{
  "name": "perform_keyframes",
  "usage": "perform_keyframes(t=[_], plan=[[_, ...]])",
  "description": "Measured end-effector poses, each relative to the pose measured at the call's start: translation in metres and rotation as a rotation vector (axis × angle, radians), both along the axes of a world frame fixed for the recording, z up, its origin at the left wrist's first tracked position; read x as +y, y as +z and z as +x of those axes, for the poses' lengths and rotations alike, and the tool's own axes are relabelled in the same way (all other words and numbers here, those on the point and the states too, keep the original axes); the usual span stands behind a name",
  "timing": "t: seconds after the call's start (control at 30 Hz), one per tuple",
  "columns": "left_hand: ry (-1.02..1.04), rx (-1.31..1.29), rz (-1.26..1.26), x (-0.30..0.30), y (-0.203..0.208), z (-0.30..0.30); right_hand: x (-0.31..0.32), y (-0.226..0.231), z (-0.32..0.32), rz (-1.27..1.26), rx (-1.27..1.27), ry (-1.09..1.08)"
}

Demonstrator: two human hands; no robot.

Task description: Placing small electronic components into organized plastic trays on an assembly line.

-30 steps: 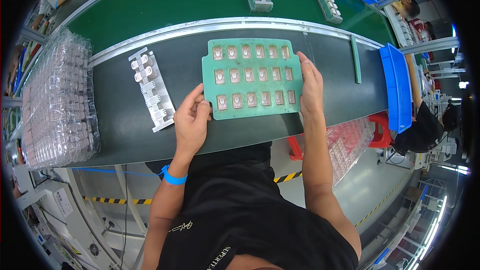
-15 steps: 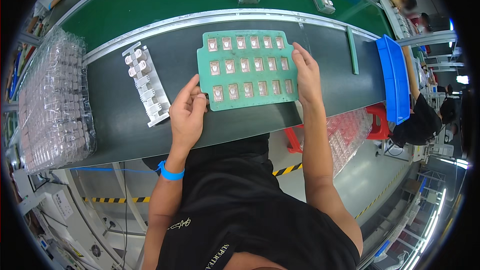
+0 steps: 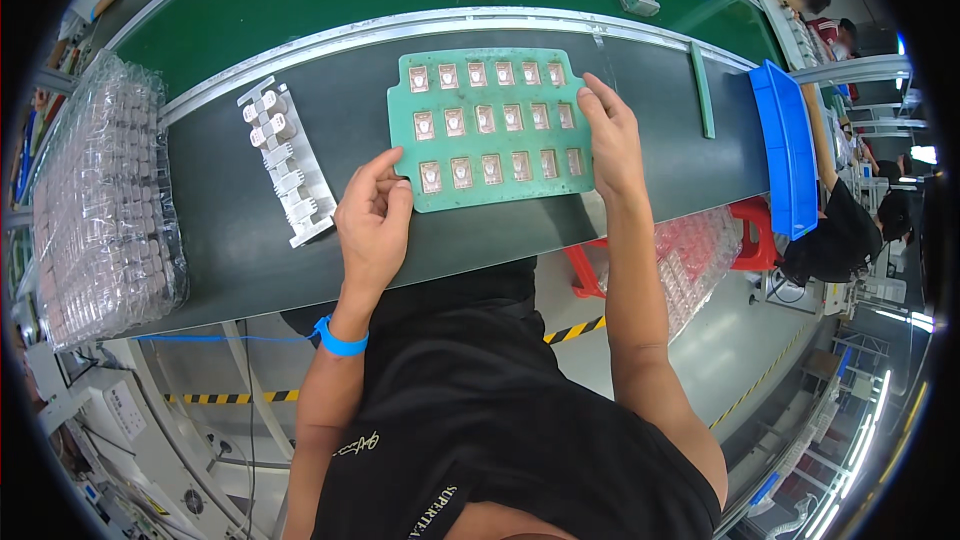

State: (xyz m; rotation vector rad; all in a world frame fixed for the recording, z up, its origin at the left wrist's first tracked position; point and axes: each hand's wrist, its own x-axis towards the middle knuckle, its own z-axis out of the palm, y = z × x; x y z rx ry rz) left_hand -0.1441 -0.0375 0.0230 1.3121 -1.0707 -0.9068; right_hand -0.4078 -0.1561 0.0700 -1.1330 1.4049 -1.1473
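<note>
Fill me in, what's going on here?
A person holds a green plate with three rows of six rectangular pockets, left hand on its left edge, right hand on its right. It is over a dark table; contact with the top is hard to judge. A metal fixture carrying white parts lies to the left, beside a plastic-wrapped stack. A blue bin sits at the right.

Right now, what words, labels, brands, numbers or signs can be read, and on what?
Black shirt: pale script and block lettering on the chest; I don't copy printed wording.
Machine at lower left: a label, too small to read.
White parts on the metal holder: any marks too small to read.
Green tray between the hands: no lettering seen.
</note>
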Motion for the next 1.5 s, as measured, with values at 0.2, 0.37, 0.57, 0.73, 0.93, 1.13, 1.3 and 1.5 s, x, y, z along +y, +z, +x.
perform_keyframes(t=[0.2,0.37,0.57,0.73,0.93,1.13,1.3,1.5], plan=[[-0.035,-0.061,-0.047,0.000,0.006,0.001,-0.001,0.000,0.000,0.008,0.016,0.019],[0.141,-0.776,-0.273,0.003,0.022,-0.010,-0.002,-0.003,-0.001,0.001,0.002,0.026],[-0.017,-1.062,-0.337,-0.020,0.057,-0.035,0.000,-0.007,-0.005,0.011,-0.056,0.015],[-0.105,-1.134,-0.303,-0.050,0.054,-0.043,0.005,-0.015,-0.009,-0.002,-0.113,-0.013],[-0.064,-1.133,-0.312,-0.057,0.052,-0.041,0.008,-0.017,-0.005,-0.052,-0.203,-0.067],[-0.033,-1.166,-0.339,-0.065,0.050,-0.044,0.012,-0.011,-0.003,-0.056,-0.239,-0.101],[-0.023,-1.185,-0.345,-0.065,0.045,-0.045,0.014,-0.015,-0.001,-0.091,-0.101,-0.067],[-0.069,-1.020,-0.376,-0.056,0.049,-0.033,0.017,-0.034,-0.009,-0.210,0.141,-0.074]])
